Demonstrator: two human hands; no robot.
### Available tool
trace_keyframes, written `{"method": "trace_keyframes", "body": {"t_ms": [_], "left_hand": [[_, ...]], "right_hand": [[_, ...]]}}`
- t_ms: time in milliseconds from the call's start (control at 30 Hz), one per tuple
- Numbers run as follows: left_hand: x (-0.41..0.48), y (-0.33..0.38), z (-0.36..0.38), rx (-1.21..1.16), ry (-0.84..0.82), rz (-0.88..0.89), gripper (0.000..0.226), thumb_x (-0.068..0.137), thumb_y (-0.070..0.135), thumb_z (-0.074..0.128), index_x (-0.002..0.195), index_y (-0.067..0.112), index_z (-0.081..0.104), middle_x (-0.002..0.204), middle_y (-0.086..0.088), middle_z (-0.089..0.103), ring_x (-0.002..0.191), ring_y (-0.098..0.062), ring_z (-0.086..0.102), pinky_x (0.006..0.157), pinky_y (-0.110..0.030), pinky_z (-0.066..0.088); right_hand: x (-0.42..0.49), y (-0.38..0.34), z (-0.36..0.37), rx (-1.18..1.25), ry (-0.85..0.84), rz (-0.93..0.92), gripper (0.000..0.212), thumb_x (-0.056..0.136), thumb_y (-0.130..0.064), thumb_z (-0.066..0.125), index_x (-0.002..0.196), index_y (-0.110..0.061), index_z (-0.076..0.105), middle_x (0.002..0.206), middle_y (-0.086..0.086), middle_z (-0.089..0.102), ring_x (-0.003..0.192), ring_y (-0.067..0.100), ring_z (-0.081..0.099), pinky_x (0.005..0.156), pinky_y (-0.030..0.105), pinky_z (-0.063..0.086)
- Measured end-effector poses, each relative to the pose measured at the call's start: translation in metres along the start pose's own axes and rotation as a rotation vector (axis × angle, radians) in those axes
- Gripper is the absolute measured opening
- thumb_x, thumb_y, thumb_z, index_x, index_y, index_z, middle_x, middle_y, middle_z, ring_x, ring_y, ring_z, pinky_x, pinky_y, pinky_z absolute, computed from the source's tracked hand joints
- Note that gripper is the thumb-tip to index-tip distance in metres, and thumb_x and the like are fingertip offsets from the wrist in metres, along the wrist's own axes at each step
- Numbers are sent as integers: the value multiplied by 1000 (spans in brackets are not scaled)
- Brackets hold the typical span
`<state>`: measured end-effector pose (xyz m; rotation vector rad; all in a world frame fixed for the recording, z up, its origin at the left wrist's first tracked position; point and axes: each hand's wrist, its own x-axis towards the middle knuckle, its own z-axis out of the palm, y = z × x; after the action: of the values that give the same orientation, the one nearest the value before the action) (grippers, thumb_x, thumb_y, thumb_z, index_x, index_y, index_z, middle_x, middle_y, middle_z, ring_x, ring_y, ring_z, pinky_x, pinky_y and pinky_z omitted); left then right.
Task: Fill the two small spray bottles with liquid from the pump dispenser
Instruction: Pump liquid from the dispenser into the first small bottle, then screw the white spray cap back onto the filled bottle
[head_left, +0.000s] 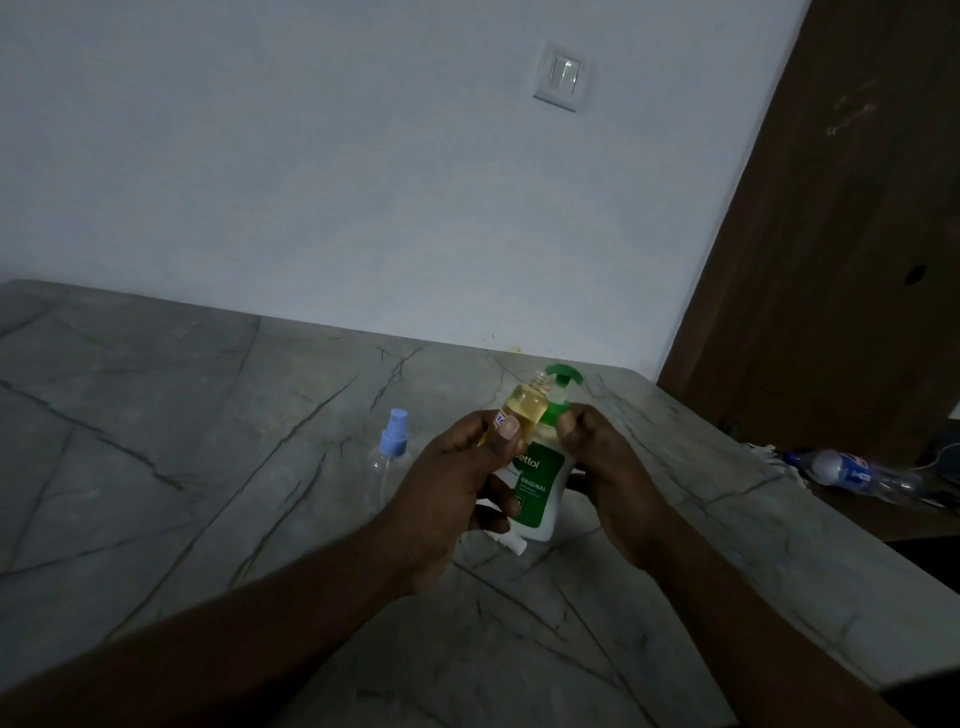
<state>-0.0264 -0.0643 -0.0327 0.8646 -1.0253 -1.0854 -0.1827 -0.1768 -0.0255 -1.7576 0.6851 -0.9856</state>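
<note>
**A:** What's the left hand (457, 483) got?

**B:** It's pinching 1 small clear plastic bottle w/ yellow liquid (524, 408). Thumb's pressed flat on the front, fingers curled round behind. Cap's off and the bare threaded neck points up. The small bottle is tilted.

**A:** And the right hand (597, 457)?

**B:** Curled tight round the green collar of 1 white plastic pump dispenser w/ green label (540, 493), thumb in front. The dispenser stands upright btwn both hands. Its green pump head (563, 376) sticks up just behind the small bottle's neck.

**A:** So the small bottle's off the surface?

**B:** Yes, held up in front of the dispenser's shoulder. Touching it or just beside it, can't tell.

**A:** How many spray bottles in all?

**B:** 2. The 2nd is a clear plastic spray bottle w/ pale blue sprayer top (392, 452). It's upright on the grey veined stone counter (208, 467), left of the left hand and apart from it. Dip tube shows inside.

**A:** Anything else?

**B:** 1 small white piece (511, 543) lies on the counter under the left hand, by the dispenser's base. It's too hidden to say what it is. Far right, 1 clear plastic drinks bottle w/ blue label (857, 475) lies on its side on a darker surface beyond the counter edge. Also 1 white light switch (561, 78) on the pale wall and 1 brown wooden door (841, 234) at right.
</note>
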Motion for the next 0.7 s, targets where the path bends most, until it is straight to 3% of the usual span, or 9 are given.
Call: {"method": "trace_keyframes", "body": {"t_ms": [133, 367, 567, 700], "left_hand": [[1, 0, 1, 79, 57, 16, 29, 97, 36, 59, 120, 22, 69, 98, -2, 70, 71, -12, 62, 58, -27, 51], [3, -4, 1, 233, 86, 79, 28, 96, 40, 62, 123, 34, 63, 103, 0, 72, 79, -11, 69, 63, -26, 56], [2, -5, 2, 306, 102, 107, 30, 97, 29, 65, 126, 28, 60, 112, 0, 69, 72, -19, 72, 57, -30, 59], [3, -10, -2, 690, 185, 206, 34, 95, 36, 67, 127, 27, 60, 115, 12, 68, 75, -7, 66, 61, -22, 50]], "right_hand": [[-11, 7, 6, -39, -14, -50, 49, 84, -33, 77, 126, -16, 58, 115, 3, 72, 107, 18, 69, 88, 33, 57], [-17, 17, 12, -173, 72, -95, 45, 86, -13, 75, 118, -38, 55, 116, -10, 70, 103, 3, 68, 85, 20, 56], [-6, 17, 5, -230, 128, -66, 45, 87, -18, 75, 119, -39, 52, 120, -13, 66, 112, 10, 64, 93, 34, 54], [10, 18, -6, -252, 142, -13, 51, 88, -15, 74, 132, -25, 50, 128, -2, 64, 117, 18, 62, 101, 43, 53]]}}
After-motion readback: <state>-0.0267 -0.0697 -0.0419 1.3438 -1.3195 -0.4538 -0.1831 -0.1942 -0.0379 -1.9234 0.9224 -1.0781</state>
